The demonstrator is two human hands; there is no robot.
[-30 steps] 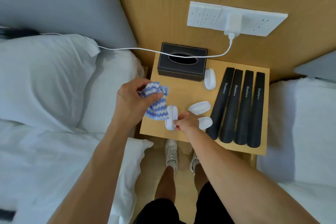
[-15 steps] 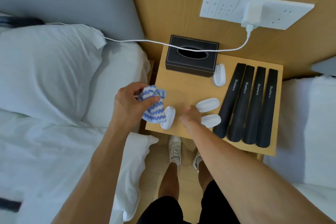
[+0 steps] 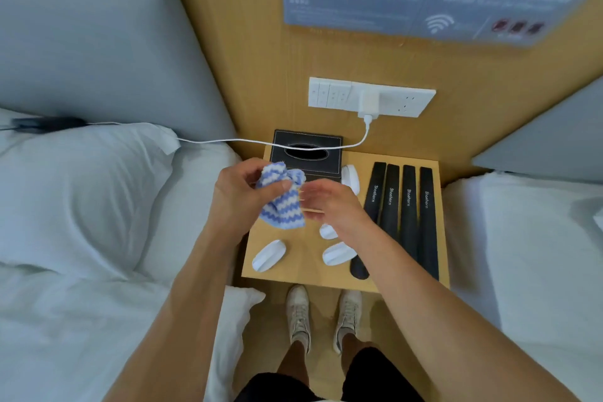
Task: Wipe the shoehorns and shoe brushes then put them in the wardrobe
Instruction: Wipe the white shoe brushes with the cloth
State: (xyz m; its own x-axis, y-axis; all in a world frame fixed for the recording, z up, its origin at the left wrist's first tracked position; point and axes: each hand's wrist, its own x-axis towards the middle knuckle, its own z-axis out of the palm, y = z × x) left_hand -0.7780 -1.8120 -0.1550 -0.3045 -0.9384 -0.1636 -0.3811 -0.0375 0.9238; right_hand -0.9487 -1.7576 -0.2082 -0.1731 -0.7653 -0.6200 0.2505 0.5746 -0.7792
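Several black shoehorns [image 3: 409,206] lie side by side on the right part of the wooden nightstand [image 3: 297,266]. Several white shoe brushes rest on it too: one at the front left [image 3: 269,255], one at the front middle [image 3: 337,253], one partly under my right wrist [image 3: 327,232], one beside the tissue box [image 3: 351,178]. My left hand [image 3: 243,197] grips a bunched blue-and-white zigzag cloth [image 3: 284,209] above the nightstand. My right hand [image 3: 331,202] is at the cloth's right edge with its fingers stretched toward it, blurred, holding no brush.
A black tissue box [image 3: 306,152] stands at the nightstand's back. A white charger cable [image 3: 228,141] runs from the wall socket panel [image 3: 372,97] across to the left bed's pillow [image 3: 78,192]. Another bed [image 3: 522,254] borders the right side. My feet [image 3: 323,316] stand before the nightstand.
My right hand let go of the front-left brush and rose to the cloth. My left hand lifted the cloth higher. The view tilted up toward the wall.
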